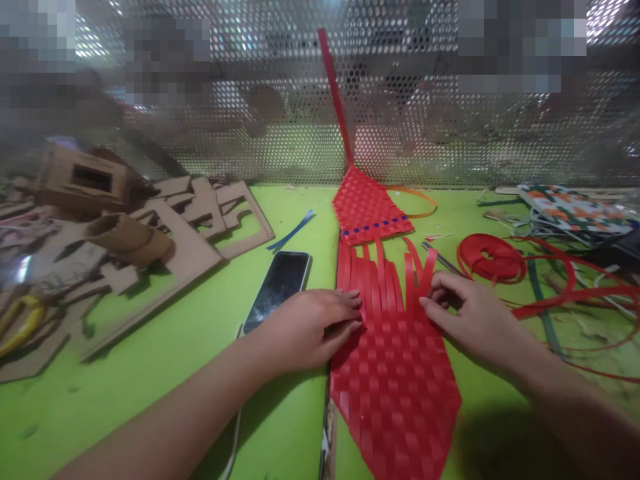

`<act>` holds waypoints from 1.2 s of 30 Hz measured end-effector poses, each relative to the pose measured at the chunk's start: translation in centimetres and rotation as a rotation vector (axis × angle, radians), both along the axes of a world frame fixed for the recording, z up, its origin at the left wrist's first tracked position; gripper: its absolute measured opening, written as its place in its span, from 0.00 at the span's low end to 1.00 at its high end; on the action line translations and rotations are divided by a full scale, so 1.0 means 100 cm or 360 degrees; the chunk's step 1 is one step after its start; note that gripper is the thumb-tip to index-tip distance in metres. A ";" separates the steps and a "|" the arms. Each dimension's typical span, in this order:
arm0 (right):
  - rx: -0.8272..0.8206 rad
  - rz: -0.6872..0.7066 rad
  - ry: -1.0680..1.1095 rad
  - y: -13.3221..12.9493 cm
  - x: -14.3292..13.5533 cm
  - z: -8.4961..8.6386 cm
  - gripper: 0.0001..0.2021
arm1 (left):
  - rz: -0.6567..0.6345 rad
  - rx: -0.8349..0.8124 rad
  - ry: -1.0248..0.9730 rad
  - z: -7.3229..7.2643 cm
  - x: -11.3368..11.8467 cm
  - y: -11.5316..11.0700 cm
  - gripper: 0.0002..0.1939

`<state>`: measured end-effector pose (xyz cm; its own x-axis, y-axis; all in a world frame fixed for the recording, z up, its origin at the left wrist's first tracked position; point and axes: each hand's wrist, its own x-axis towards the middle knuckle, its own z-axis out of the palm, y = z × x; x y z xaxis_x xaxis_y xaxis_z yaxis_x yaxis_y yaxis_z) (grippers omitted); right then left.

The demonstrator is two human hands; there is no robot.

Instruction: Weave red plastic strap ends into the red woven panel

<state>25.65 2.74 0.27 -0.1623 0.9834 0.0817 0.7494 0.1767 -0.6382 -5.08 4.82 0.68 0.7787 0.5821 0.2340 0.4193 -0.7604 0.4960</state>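
A red woven strip mat (395, 380) lies before me, its loose upright strips at the far end rising from the weave. My left hand (317, 327) rests on the mat's left edge, fingers stretched out over the strips. At the right edge my right hand (463, 307) is closed in a pinch on a red strip (429, 268), whose free end sticks up above the fingers. Just beyond the loose ends lies a smaller red woven piece (363, 200) with a row of blue squares and a long red tail standing up against the mesh.
A smartphone (280, 287) with a cable lies left of the mat. Cardboard pieces (185, 233) and yellow-handled scissors (23, 323) fill the left side. To the right are a red strip roll (490, 257), tangled strips and a multicoloured woven piece (575, 207). Perforated metal mesh (280, 127) stands behind.
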 end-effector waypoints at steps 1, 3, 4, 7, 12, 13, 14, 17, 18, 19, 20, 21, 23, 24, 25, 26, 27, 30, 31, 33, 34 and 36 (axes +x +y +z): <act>0.0017 0.0020 -0.0024 0.000 0.000 0.001 0.09 | -0.0002 -0.0002 -0.0003 0.000 0.000 0.000 0.15; 0.0070 0.0085 -0.0090 0.000 0.001 0.004 0.09 | -0.0001 -0.0001 -0.0022 -0.001 0.000 0.000 0.15; 0.0103 0.0129 -0.0123 0.001 0.002 0.005 0.09 | 0.0001 0.0002 -0.0033 -0.001 0.000 0.000 0.14; 0.0174 0.0259 -0.0185 0.001 0.005 0.006 0.08 | 0.0003 0.0009 -0.0041 -0.002 0.000 -0.001 0.14; 0.0214 0.0240 -0.0264 -0.001 0.010 0.004 0.09 | 0.0000 -0.0017 -0.0053 -0.003 0.000 0.000 0.14; 0.0209 0.0242 -0.0267 -0.001 0.010 0.004 0.08 | -0.0001 -0.0021 -0.0055 -0.003 0.000 0.000 0.14; 0.0193 0.0259 -0.0260 -0.002 0.011 0.005 0.08 | 0.0000 -0.0021 -0.0057 -0.003 0.000 0.000 0.14; 0.0116 0.0352 -0.0211 -0.002 0.011 0.007 0.06 | 0.0001 -0.0020 -0.0048 -0.004 0.000 0.000 0.15; 0.0095 0.0384 -0.0197 -0.001 0.011 0.008 0.06 | 0.0002 -0.0022 -0.0045 -0.004 0.000 0.000 0.15; 0.0077 0.0419 -0.0188 -0.001 0.011 0.009 0.06 | 0.0003 -0.0023 -0.0042 -0.003 0.000 0.000 0.15; 0.0067 0.0450 -0.0187 0.000 0.012 0.009 0.07 | 0.0001 -0.0024 -0.0038 -0.003 0.000 0.000 0.16; 0.0072 0.0467 -0.0193 0.000 0.012 0.009 0.07 | -0.0001 -0.0027 -0.0034 -0.003 0.000 0.000 0.16; 0.0092 0.0480 -0.0219 0.001 0.014 0.009 0.07 | -0.0004 -0.0031 -0.0024 -0.003 0.000 0.000 0.16; 0.0104 0.0482 -0.0231 0.002 0.015 0.008 0.07 | -0.0001 -0.0030 -0.0019 -0.003 0.000 0.000 0.16; 0.0119 0.0478 -0.0239 0.002 0.015 0.007 0.07 | 0.0002 -0.0030 -0.0015 -0.003 0.000 -0.001 0.16; 0.0142 0.0469 -0.0240 0.002 0.016 0.006 0.08 | 0.0003 -0.0033 -0.0013 -0.003 0.000 -0.001 0.16; 0.0173 0.0458 -0.0238 0.002 0.016 0.004 0.08 | 0.0004 -0.0037 -0.0009 -0.003 0.000 -0.001 0.16; 0.0278 0.0450 -0.0221 0.002 0.016 -0.001 0.12 | 0.0013 -0.0059 -0.0005 -0.001 0.001 -0.001 0.16; 0.0299 0.0464 -0.0221 0.002 0.015 -0.002 0.13 | 0.0017 -0.0065 -0.0005 -0.001 0.001 -0.001 0.16; 0.0297 0.0473 -0.0233 0.002 0.014 -0.005 0.13 | 0.0024 -0.0069 -0.0002 0.000 0.001 -0.001 0.16; 0.0275 0.0447 -0.0231 0.002 0.014 -0.005 0.13 | 0.0027 -0.0071 0.0002 0.000 0.001 -0.001 0.16; 0.0209 0.0350 -0.0219 0.002 0.012 -0.005 0.10 | 0.0031 -0.0079 0.0015 -0.001 0.001 -0.001 0.16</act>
